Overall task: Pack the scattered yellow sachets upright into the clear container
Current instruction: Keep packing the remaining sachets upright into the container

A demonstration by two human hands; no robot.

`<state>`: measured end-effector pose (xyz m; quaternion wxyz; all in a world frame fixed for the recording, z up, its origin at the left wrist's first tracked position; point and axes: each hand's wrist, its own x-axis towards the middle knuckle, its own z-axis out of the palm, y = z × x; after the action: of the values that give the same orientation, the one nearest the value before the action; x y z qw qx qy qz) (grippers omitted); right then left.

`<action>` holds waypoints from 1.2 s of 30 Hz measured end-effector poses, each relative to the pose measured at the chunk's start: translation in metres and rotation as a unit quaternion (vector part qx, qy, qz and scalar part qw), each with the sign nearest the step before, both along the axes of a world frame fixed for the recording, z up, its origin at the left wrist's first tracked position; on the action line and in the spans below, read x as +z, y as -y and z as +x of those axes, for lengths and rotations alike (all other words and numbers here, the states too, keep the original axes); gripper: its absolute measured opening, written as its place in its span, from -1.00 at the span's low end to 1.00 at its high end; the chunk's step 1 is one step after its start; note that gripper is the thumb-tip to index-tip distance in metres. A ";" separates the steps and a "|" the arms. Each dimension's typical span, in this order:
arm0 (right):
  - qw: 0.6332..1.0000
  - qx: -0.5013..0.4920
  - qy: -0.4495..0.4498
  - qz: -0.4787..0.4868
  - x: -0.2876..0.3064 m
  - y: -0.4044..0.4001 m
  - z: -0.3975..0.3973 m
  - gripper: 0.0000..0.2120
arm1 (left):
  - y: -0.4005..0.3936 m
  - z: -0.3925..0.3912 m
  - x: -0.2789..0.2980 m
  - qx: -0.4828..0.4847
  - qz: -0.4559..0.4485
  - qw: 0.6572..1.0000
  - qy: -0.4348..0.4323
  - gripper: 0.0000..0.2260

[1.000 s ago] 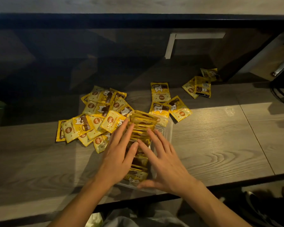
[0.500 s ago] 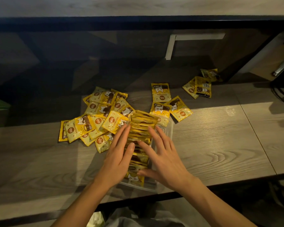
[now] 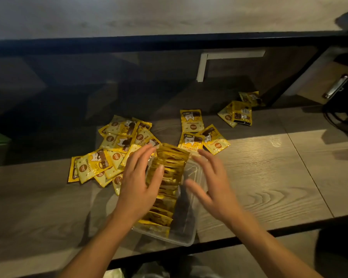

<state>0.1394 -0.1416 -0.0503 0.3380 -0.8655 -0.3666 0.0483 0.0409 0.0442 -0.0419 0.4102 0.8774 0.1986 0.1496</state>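
The clear container [image 3: 186, 236] sits at the table's near edge, holding a row of upright yellow sachets [image 3: 169, 173] along its left side; its right side looks dark and unfilled. My left hand [image 3: 138, 183] lies with straight fingers against the left of the row, thumb on the sachet tops. My right hand [image 3: 211, 183] hovers open over the container's right side, fingers spread and blurred. A heap of loose sachets [image 3: 109, 153] lies to the left. Three more sachets [image 3: 199, 135] lie behind the container.
A small cluster of sachets [image 3: 239, 112] lies far right by a dark glass panel [image 3: 88, 87] that backs the wooden table [image 3: 269, 177]. A clipboard [image 3: 329, 83] and black cables [image 3: 342, 117] are at the right edge.
My right hand has lifted off the sachet row and moved right, uncovering the container's right half. My left hand stays against the row's left side.
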 end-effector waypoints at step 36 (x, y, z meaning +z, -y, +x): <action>0.959 -0.200 -0.129 0.154 0.010 0.003 0.138 -0.83 | 0.025 0.146 0.019 -0.152 0.018 0.985 -0.076 -0.34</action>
<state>0.2773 -0.1450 -0.0402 0.5142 -0.8450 -0.1426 0.0345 0.1872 0.0195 -0.0225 0.3962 0.9134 0.0912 0.0217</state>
